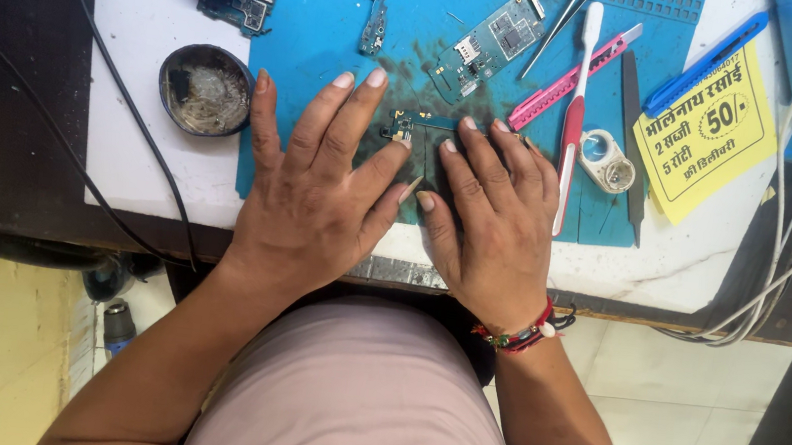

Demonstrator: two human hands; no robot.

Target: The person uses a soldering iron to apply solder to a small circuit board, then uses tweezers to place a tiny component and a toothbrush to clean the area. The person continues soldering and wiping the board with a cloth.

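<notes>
Blue work mat (338, 37) on white tabletop (140, 24), smudged dark. Left hand (316, 184) spread flat; right hand (491, 214) flat, fingertips on small dark part (399, 124), perhaps circuit piece. Pale tiled floor (693, 406) below.

Person wears a pale pink short-sleeved fabric top (366, 398), sleeve hem visible at the right upper arm. Right wrist carries a red, green and white beaded thread bracelet (524, 335). Both hands bare, longish unpainted nails, no rings visible.

A toothbrush (575, 114), tweezers (563, 18) and yellow card (709, 139) lie nearby.
</notes>
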